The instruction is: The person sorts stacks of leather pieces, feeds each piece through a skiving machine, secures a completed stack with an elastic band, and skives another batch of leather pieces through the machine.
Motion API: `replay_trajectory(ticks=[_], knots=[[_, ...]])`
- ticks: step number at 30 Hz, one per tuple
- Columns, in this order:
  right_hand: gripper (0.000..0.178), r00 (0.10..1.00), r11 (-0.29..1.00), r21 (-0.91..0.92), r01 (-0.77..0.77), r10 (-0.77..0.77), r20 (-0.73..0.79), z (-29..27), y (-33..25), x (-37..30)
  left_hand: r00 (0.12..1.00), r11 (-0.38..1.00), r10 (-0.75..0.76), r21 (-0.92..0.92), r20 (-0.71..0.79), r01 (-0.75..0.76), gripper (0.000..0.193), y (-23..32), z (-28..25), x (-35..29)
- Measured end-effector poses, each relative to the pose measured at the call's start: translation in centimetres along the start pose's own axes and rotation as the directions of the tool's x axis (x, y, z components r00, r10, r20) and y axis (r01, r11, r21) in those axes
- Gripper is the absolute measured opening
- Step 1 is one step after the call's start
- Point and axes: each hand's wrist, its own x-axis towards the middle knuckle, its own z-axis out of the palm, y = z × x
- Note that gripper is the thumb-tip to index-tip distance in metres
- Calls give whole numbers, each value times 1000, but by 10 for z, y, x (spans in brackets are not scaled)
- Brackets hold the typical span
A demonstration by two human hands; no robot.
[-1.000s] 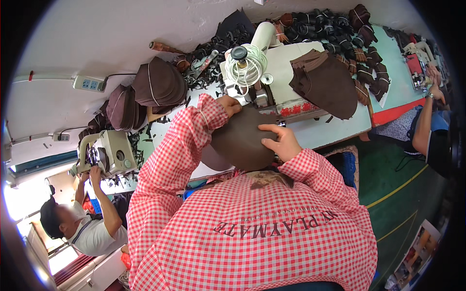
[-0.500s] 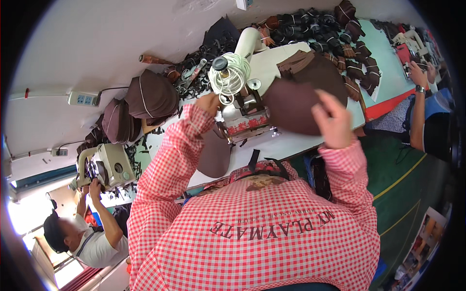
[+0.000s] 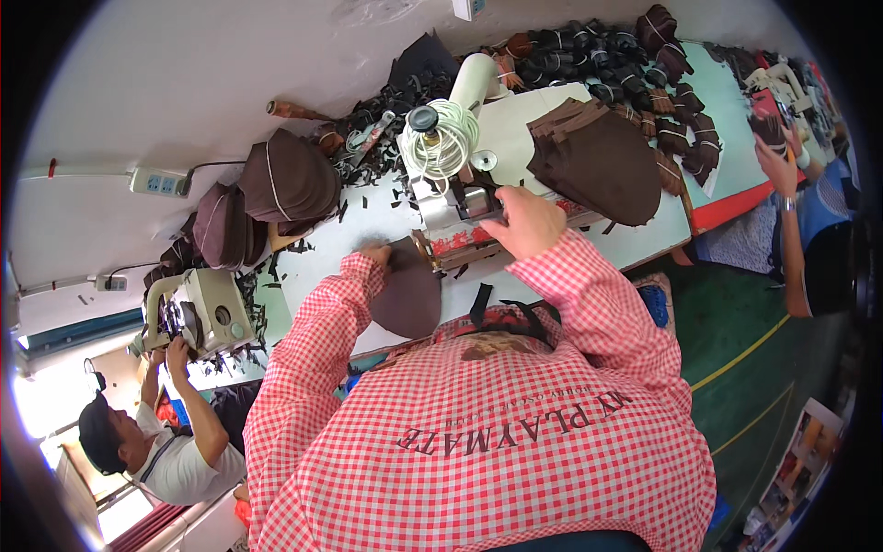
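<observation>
My left hand [image 3: 372, 256] is at the upper left edge of a dark brown leather piece [image 3: 407, 294] on the table, left of a small bench machine [image 3: 448, 216]. Its fingers look closed on that edge, though they show only in part. In front of the machine's working head is my right hand [image 3: 533, 224], thumb and forefinger apart, with nothing visible between them. A coil of white cable [image 3: 440, 138] hangs around the machine's top knob [image 3: 420, 120]. Just right of the machine lies a fanned stack of brown leather pieces [image 3: 602, 166].
Tied bundles of brown leather [image 3: 290, 179] stand at the left by the wall. Black scraps [image 3: 418, 87] and small tied bundles [image 3: 589, 55] fill the back. One co-worker [image 3: 175, 451] works at another machine [image 3: 212, 313] on the left; another person's hands [image 3: 780, 161] are at the far right.
My right hand has moved left from the stack to the machine and no longer holds a brown leather piece. My left hand has come down from the machine to the left leather piece.
</observation>
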Motion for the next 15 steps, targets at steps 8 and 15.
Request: replay_trajectory(ticks=[8,15], knots=[[15,997,999,-37,10,-13,-70,19,21,20,990,988,43,-140,-136,-62,30,22,-3,-24],[24,781,604,797,1,-498,376,6,39,-39,818,431,575,-851,2,-301,24,69,-100,-44]])
